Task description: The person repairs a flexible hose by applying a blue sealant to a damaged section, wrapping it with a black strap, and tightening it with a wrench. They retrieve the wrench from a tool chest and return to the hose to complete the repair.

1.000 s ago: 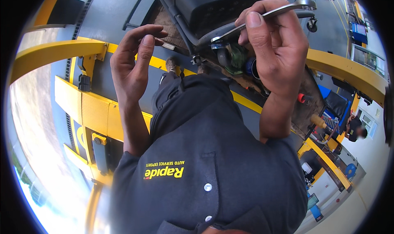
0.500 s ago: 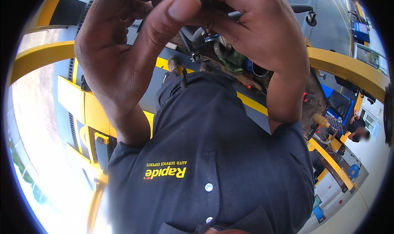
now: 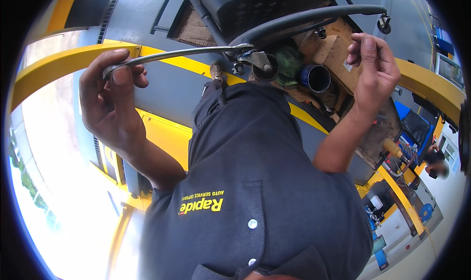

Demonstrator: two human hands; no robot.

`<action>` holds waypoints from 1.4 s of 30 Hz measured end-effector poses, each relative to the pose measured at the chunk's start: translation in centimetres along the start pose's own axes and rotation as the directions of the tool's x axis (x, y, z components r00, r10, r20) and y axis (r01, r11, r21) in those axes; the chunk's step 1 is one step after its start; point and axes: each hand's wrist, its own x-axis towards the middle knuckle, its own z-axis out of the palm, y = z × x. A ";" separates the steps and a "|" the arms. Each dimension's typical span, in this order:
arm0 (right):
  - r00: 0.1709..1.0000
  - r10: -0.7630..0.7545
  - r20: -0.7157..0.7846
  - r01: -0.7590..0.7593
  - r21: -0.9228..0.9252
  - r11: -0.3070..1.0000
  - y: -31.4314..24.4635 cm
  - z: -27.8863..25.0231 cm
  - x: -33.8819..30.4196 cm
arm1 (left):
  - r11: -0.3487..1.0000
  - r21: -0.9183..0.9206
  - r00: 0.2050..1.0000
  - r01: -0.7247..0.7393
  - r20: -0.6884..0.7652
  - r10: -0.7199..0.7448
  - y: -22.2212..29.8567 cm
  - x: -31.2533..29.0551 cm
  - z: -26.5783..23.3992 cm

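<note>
My left hand (image 3: 115, 91) is closed on one end of a long, slim metal wrench (image 3: 181, 53). The wrench lies nearly level, and its far end overlaps a caster (image 3: 257, 61) in the picture; whether they touch I cannot tell. On the right, raised well apart from it, my right hand (image 3: 371, 69) has its thumb pressed against its curled fingers. Anything held in that pinch is hidden or too small to name.
A black wheeled seat or cart (image 3: 274, 7) stands ahead, on curved legs with casters. Beyond my shoes are a blue can (image 3: 315, 78), a green cloth (image 3: 288, 64) and a cardboard box (image 3: 338, 59). Yellow beams (image 3: 54, 69) flank me. A person (image 3: 435, 157) is far right.
My hands were together close to the camera and have moved apart, left and right. The wrench in my left hand now shows, along with the wheeled black seat or cart.
</note>
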 end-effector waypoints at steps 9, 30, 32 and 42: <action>0.967 0.235 -0.093 -0.248 -0.175 0.953 5.1 -3.7 -1.5 | 0.997 -0.071 0.999 0.023 0.025 -0.021 -2.3 -1.1 -0.6; 0.940 0.340 -0.005 -0.248 -0.695 0.675 13.5 -9.5 -2.4 | 0.979 0.068 0.979 0.194 0.050 -0.197 -3.2 -4.4 -0.3; 0.937 0.342 -0.077 -0.296 -0.696 0.654 14.3 -11.1 -3.0 | 0.969 0.091 0.971 0.231 0.043 -0.235 -3.0 -4.4 -0.2; 0.973 0.214 0.087 -0.070 -0.771 0.633 17.1 -12.7 -6.2 | 0.950 -0.037 0.946 0.309 -0.088 -0.311 -2.6 -3.9 0.9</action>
